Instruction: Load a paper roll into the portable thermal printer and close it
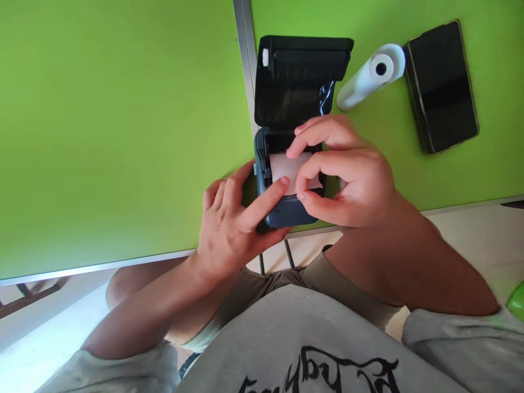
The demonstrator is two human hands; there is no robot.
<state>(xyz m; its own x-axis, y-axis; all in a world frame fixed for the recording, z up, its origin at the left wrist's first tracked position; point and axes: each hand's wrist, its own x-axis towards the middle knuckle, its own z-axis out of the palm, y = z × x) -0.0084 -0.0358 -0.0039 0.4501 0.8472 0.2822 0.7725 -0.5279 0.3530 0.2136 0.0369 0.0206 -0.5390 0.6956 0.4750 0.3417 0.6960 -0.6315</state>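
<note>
A small dark thermal printer (291, 214) sits at the table's near edge, its black lid (292, 101) swung up and back. White paper (282, 166) lies in the bay and reaches over the front lip. Wrapped round the printer's left and front side is my left hand (227, 224), its index fingertip pressed on the paper. My right hand (356, 177) comes in from the right, thumb and index finger pinching the paper's right part near the front lip. Its other fingers curl above the bay and hide part of it.
Behind my right hand, a rolled white paper tube (360, 82) with a dark core lies on the green table (123, 120). A black phone (444, 87) rests at the right on a dark object. A metal seam (244, 49) runs between the tabletops.
</note>
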